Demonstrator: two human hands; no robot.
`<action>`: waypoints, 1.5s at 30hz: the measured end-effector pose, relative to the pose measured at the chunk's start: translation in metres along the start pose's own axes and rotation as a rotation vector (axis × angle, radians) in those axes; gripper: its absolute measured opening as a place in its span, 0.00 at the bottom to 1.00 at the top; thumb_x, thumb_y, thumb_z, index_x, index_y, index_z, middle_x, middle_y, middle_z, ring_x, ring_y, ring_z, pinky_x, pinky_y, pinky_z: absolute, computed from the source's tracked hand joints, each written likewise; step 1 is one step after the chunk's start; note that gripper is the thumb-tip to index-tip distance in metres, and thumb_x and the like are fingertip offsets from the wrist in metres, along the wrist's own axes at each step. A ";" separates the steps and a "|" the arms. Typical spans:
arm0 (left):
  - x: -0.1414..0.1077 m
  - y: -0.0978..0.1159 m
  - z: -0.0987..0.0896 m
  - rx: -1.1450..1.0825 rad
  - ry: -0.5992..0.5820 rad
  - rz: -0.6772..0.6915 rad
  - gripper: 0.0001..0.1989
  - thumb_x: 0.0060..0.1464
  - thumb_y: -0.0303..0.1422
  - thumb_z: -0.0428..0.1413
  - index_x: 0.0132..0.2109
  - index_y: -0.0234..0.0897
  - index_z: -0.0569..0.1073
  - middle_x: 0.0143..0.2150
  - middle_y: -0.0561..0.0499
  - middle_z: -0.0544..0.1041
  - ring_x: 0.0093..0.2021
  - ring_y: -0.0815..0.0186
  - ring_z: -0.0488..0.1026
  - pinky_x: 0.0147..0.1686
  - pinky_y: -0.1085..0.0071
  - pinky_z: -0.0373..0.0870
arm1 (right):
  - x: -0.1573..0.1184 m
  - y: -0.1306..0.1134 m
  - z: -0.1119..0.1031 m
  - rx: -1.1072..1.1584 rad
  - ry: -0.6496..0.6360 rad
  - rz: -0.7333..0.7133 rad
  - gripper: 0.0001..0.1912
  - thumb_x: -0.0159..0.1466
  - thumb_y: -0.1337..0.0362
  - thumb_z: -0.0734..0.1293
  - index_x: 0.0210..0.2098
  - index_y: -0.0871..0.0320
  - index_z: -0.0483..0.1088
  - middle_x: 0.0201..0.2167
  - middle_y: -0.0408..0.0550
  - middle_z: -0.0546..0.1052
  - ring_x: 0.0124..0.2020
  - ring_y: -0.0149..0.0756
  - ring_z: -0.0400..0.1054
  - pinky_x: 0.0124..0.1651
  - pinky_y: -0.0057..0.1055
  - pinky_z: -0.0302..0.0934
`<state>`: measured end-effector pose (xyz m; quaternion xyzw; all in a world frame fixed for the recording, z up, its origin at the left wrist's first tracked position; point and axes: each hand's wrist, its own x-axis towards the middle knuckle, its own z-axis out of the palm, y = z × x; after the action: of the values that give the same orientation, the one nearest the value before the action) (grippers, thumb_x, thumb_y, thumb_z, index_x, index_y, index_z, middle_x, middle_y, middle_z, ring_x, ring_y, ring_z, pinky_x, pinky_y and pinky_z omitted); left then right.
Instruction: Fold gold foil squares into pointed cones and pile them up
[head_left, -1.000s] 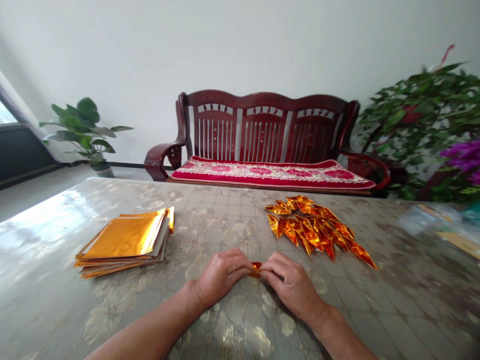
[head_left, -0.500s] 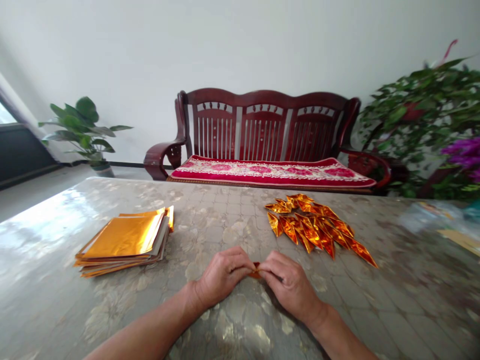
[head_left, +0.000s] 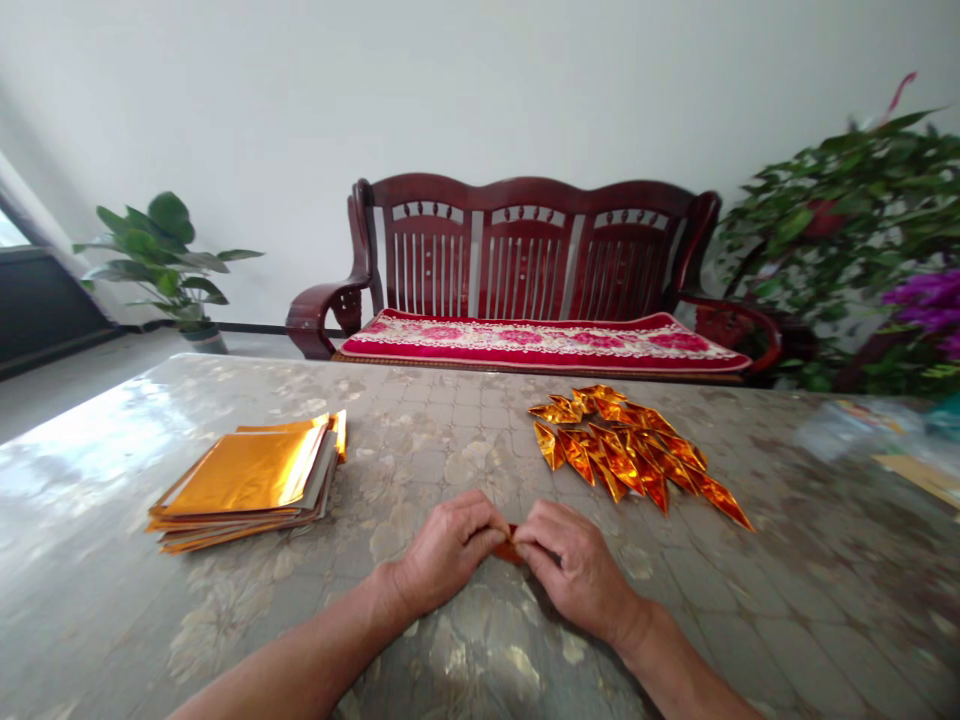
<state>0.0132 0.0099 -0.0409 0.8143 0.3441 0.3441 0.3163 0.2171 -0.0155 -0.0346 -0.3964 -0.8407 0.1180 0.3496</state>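
Between my two hands is a small piece of folded gold foil paper (head_left: 508, 548), mostly covered by my fingers. My left hand (head_left: 457, 545) pinches its left end, thumb against fingers. On the other end, my right hand (head_left: 571, 560) is closed in a similar pinch. To the left lies a stack of flat gold foil paper sheets (head_left: 244, 475) with grey-brown edges showing. Beyond my right hand sits a cluster of several folded, pointed gold foil pieces (head_left: 622, 455).
The table (head_left: 420, 430) has a patterned, shiny cover. Clear plastic wrapping (head_left: 855, 430) lies at its right side by a tan flat piece (head_left: 919, 478). Past the far edge stands a dark red wooden bench (head_left: 525, 260), with potted plants (head_left: 176, 260) on either side.
My hands stay almost in place, still pinching the folded foil paper. Slightly more of its front face shows between my fingers. The stack and cluster look unchanged.
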 end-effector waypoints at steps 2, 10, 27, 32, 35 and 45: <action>0.000 0.000 0.000 -0.003 -0.008 0.006 0.09 0.63 0.28 0.54 0.34 0.37 0.76 0.33 0.52 0.74 0.36 0.68 0.72 0.39 0.75 0.67 | 0.000 -0.001 0.000 0.000 -0.006 0.004 0.10 0.68 0.69 0.62 0.31 0.56 0.71 0.27 0.43 0.69 0.32 0.33 0.63 0.37 0.30 0.55; -0.003 0.000 -0.001 0.019 -0.055 0.080 0.11 0.65 0.30 0.53 0.35 0.37 0.76 0.33 0.51 0.73 0.36 0.69 0.72 0.39 0.76 0.67 | -0.002 -0.003 -0.001 -0.032 -0.026 0.017 0.11 0.67 0.69 0.61 0.29 0.56 0.70 0.26 0.43 0.69 0.31 0.33 0.63 0.35 0.29 0.54; -0.006 0.009 0.007 0.079 0.032 0.084 0.08 0.58 0.24 0.55 0.31 0.36 0.74 0.29 0.53 0.72 0.32 0.70 0.70 0.34 0.77 0.65 | -0.002 -0.005 0.000 -0.115 0.028 -0.037 0.11 0.67 0.70 0.61 0.30 0.56 0.71 0.26 0.44 0.69 0.30 0.34 0.62 0.35 0.31 0.53; -0.005 0.007 0.009 0.088 0.042 0.061 0.08 0.56 0.23 0.56 0.29 0.36 0.73 0.28 0.54 0.72 0.32 0.70 0.70 0.33 0.77 0.64 | -0.003 -0.007 0.002 -0.164 0.033 -0.056 0.11 0.67 0.71 0.60 0.29 0.57 0.70 0.26 0.45 0.68 0.30 0.34 0.61 0.35 0.32 0.53; -0.004 0.006 0.008 0.070 0.039 0.054 0.08 0.57 0.24 0.57 0.29 0.36 0.74 0.29 0.53 0.73 0.33 0.70 0.71 0.34 0.78 0.65 | -0.003 -0.007 0.003 -0.167 0.028 -0.056 0.12 0.68 0.70 0.60 0.29 0.57 0.70 0.26 0.45 0.69 0.31 0.35 0.62 0.35 0.32 0.54; -0.004 0.000 0.003 0.053 0.158 -0.047 0.05 0.57 0.25 0.59 0.33 0.38 0.76 0.29 0.56 0.77 0.30 0.71 0.73 0.34 0.78 0.68 | -0.006 -0.001 0.004 -0.026 0.098 -0.001 0.07 0.67 0.68 0.65 0.38 0.54 0.75 0.29 0.45 0.73 0.33 0.34 0.68 0.37 0.29 0.63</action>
<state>0.0133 0.0057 -0.0434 0.7844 0.3961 0.3907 0.2742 0.2157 -0.0203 -0.0399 -0.4057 -0.8242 0.0872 0.3854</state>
